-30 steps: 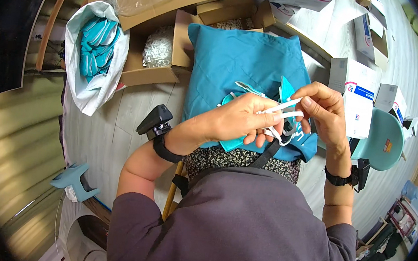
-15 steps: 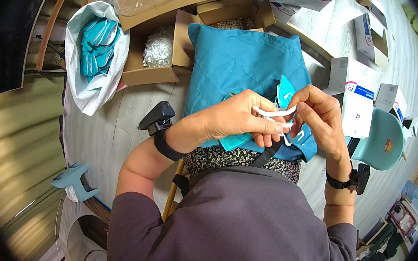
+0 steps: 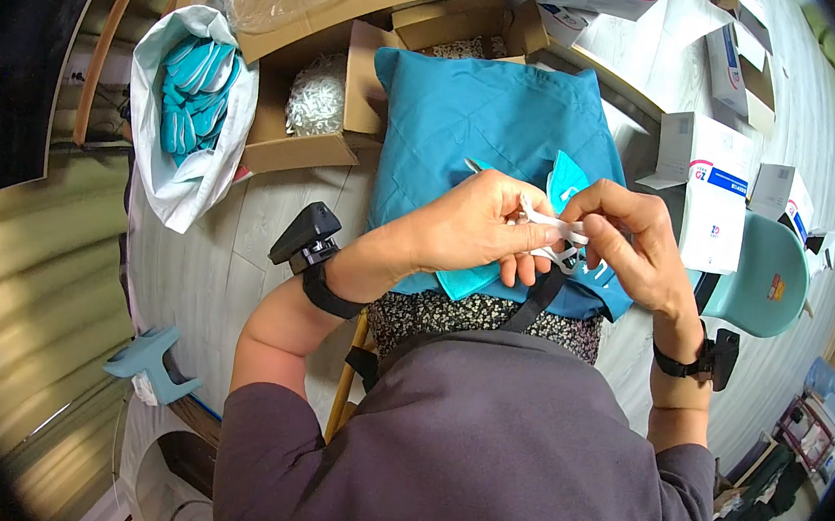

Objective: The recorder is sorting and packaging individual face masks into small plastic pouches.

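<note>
1. White strap (image 3: 539, 216) is mid-frame, just right of centre, between the two hands; long axis runs roughly left-right, dipping a bit to the right
2. Left hand (image 3: 471, 223) comes at it from the left, right hand (image 3: 638, 244) from the right; both touch it, so neither is nearer
3. Left thumb and forefinger are clamped on the strap; right thumb and forefinger bunch at its right end, contact spot hidden, can't tell if they're pinched on it
4. Teal pad (image 3: 562, 177) stands just above the gap between the hands; second teal pad (image 3: 467, 281) pokes out below the left hand; can't tell which one the strap joins
5. Blue cloth bundle (image 3: 493, 107) lies under all that, centre of frame
6. White sack (image 3: 187, 203), upper left: teal pieces (image 3: 193, 88) heaped inside
7. Cardboard box (image 3: 297, 152), right of the sack: white tangled bundle (image 3: 317, 98) inside
8. Smaller carton (image 3: 440, 27), top centre: small pale bits (image 3: 476, 48) inside, too small to identify
9. White box (image 3: 713, 224), right of frame: contents not visible
</note>
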The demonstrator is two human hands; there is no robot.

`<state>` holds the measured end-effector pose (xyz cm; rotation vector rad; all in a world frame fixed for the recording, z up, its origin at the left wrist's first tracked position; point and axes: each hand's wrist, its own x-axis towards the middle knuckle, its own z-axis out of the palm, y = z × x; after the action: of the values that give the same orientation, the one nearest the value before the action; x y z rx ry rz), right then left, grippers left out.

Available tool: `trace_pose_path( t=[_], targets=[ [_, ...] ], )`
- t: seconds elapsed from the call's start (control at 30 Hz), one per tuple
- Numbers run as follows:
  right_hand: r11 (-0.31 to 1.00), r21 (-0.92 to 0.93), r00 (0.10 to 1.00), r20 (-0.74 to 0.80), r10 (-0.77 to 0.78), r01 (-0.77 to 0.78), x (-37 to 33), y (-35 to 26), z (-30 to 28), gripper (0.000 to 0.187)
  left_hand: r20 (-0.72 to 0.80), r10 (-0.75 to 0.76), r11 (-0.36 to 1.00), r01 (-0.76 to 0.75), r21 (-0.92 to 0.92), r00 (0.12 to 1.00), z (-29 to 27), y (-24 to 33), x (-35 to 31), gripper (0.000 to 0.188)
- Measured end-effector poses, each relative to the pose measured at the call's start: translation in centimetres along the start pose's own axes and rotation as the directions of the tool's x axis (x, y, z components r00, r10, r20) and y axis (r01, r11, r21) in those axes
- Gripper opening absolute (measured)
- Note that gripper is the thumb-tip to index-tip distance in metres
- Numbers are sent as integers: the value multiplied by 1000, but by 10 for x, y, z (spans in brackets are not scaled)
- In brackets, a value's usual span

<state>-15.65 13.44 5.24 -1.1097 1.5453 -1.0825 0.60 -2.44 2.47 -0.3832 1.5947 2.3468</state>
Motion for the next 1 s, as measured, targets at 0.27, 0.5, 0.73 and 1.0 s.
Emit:
trace_pose_path(
  t=[0.27, 0.5, 0.73, 1.0],
  targets=[
    [952, -268, 988, 60, -140, 151, 1, 8, -2, 17, 25, 14, 999, -15, 51, 1000, -1, -5, 0, 23],
    [971, -233, 997, 58, -45, 57, 0, -1, -1, 12, 43, 14, 1000, -15, 26, 999, -3, -4, 1, 23],
    [940, -305, 988, 47, -146, 153, 3, -2, -4, 15, 46, -39, 999, 37, 36, 998, -6, 5, 4, 30],
    [989, 138, 989, -135, 64, -45, -7, 9, 3, 40, 61, 97, 992, -101, 70, 993, 10, 8, -4, 37]
  ],
)
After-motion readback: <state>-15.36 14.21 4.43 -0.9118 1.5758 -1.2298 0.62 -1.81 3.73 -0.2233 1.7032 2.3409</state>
